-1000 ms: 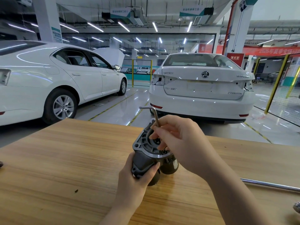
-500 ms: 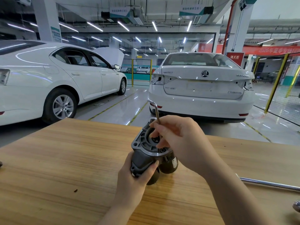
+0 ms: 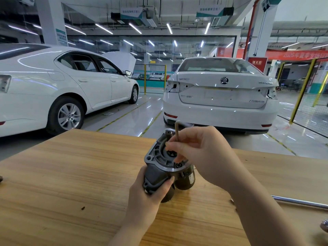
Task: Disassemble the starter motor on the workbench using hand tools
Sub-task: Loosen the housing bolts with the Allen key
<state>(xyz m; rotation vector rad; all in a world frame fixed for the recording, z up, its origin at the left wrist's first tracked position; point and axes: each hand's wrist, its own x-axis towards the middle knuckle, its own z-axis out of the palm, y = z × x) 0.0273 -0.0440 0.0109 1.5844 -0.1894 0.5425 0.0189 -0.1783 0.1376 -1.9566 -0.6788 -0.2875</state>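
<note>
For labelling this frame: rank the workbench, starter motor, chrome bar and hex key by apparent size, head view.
1. workbench
2. starter motor
3. chrome bar, cut off at the frame edge, so unsure
4. hex key, mostly hidden in the right hand

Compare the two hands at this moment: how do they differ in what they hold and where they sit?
The left hand wraps the starter motor by its dark body; the right hand pinches the hex key by its shaft. The left hand sits low by the workbench; the right hand is higher, over the motor's flanged end. Both are bare and work on the same motor.
</note>
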